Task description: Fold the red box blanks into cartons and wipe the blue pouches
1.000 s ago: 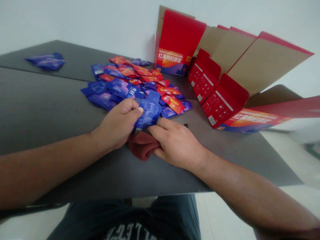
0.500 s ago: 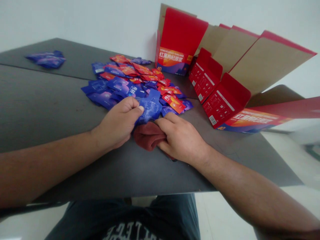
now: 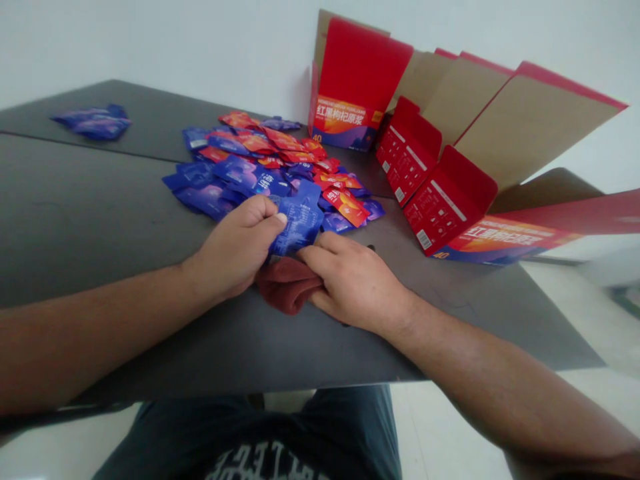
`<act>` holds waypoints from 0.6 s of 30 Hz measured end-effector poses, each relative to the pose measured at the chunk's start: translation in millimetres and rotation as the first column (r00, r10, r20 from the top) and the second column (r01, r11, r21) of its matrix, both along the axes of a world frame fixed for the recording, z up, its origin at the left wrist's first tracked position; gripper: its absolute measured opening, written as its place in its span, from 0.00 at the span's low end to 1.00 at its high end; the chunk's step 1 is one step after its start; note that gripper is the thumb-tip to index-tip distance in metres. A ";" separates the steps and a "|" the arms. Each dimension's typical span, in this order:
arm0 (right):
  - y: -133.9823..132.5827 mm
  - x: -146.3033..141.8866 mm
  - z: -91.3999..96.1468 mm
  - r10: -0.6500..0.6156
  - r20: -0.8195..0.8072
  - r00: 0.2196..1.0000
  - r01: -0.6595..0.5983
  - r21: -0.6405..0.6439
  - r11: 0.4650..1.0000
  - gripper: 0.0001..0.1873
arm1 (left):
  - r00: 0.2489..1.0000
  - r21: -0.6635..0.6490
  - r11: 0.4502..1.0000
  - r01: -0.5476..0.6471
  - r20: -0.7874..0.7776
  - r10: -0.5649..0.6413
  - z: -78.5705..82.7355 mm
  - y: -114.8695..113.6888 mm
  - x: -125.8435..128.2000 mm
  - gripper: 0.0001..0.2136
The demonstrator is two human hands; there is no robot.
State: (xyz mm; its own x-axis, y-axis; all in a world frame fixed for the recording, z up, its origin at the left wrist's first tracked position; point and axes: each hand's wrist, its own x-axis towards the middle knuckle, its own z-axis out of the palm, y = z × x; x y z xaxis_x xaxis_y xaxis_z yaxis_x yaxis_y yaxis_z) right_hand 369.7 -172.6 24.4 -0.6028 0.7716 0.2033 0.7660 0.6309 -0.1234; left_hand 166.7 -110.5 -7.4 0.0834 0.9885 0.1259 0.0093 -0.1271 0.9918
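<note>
Pinched between the thumb and fingers of my left hand (image 3: 245, 240) is a blue pouch (image 3: 301, 223), its printed back facing up. My right hand (image 3: 353, 277) is closed on a folded brown cloth (image 3: 289, 283), which lies against the pouch's lower edge. The fingers' undersides and part of the cloth are hidden. Just beyond my hands spreads a pile of blue and red pouches, with a red pouch (image 3: 346, 205) on its right side and another blue pouch (image 3: 205, 200) at its left front.
Red cardboard boxes with raised flaps stand at the right: a near box (image 3: 445, 207) and a far box (image 3: 350, 113) by the wall. A few blue pouches (image 3: 95, 123) lie at the far left of the dark table (image 3: 90, 220). The table's front edge runs close to my body.
My right hand and the brown cloth have shifted slightly left and toward me, along the blue pouch's lower edge. My left hand keeps its grip on the pouch, almost unmoved.
</note>
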 end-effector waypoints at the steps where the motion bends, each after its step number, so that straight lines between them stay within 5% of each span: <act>1: 2.2 3.5 0.8 -0.036 -0.023 0.999 0.036 0.012 0.999 0.10 | 1.000 0.003 1.000 0.027 0.004 -0.027 -1.3 0.0 -0.4 0.09; 5: 11.7 16.8 3.1 -0.174 -0.174 0.969 0.190 0.078 0.979 0.09 | 0.993 -0.018 0.993 0.117 0.029 -0.117 -5.3 -0.4 -1.0 0.09; 10: 11.5 15.9 2.4 -0.062 -0.128 0.990 0.061 -0.006 0.998 0.07 | 0.991 -0.051 0.991 0.127 0.035 -0.126 -4.4 -0.5 -2.1 0.10; 15: 10.8 15.3 3.4 -0.156 -0.161 0.975 0.164 0.034 0.986 0.08 | 0.989 -0.100 0.988 0.119 0.100 -0.109 -2.1 -1.5 -0.2 0.09; 18: 6.6 12.4 3.8 -0.099 -0.091 0.991 0.100 0.005 0.995 0.09 | 0.989 -0.137 0.985 0.101 0.121 -0.084 2.1 -3.7 2.3 0.09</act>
